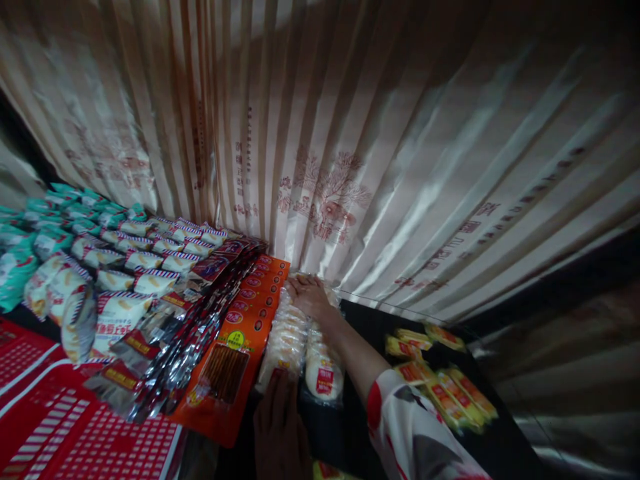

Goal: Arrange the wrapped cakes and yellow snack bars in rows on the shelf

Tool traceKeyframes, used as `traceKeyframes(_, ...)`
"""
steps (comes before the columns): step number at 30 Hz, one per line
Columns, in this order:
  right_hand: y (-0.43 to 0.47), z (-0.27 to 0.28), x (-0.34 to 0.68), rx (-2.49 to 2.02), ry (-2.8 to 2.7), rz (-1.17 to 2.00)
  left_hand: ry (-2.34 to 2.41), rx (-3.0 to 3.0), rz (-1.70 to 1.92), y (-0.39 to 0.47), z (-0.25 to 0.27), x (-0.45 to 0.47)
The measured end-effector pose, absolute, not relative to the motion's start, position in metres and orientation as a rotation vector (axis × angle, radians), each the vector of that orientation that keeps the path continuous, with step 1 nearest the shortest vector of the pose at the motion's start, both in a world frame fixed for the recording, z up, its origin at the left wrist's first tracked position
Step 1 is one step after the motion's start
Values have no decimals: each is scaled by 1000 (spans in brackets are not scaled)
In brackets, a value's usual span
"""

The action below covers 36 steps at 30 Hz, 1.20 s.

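the right hand [313, 298], fingers extended, is lying open over the far end of the wrapped white packets [286, 337] on the black tabletop [325, 430]; the left hand [280, 427], also open, is meeting their near end; light, even pressure is probably suiting such packets best

Snack shop, rowed packets [287, 333], red basket [83, 408]

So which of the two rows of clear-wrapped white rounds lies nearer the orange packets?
The left row, alongside the orange packets, with the left hand at its near end; the right row lies on its other side.
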State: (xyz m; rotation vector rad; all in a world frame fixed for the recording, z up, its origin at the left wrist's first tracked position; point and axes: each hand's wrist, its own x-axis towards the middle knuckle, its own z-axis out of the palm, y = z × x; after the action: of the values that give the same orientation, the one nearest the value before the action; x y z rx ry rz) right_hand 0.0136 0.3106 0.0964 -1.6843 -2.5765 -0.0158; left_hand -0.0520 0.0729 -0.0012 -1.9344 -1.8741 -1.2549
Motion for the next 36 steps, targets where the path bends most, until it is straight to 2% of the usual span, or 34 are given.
traceKeyframes(14, 343, 100, 13, -1869, -2527, 140, -1772, -1874, -1348, 81, -25, -50)
traceKeyframes(26, 340, 100, 19, -1686, -2392, 274, -1899, -1990, -1306, 75, -2, -47)
traceKeyframes(32, 284, 108, 61, -1403, -2027, 271, -1967, -2078, -1228, 68, 21, -51)
traceKeyframes(36, 211, 87, 93, -1458, -1765, 175, -1963, -2088, -1240, 67, 22, -50)
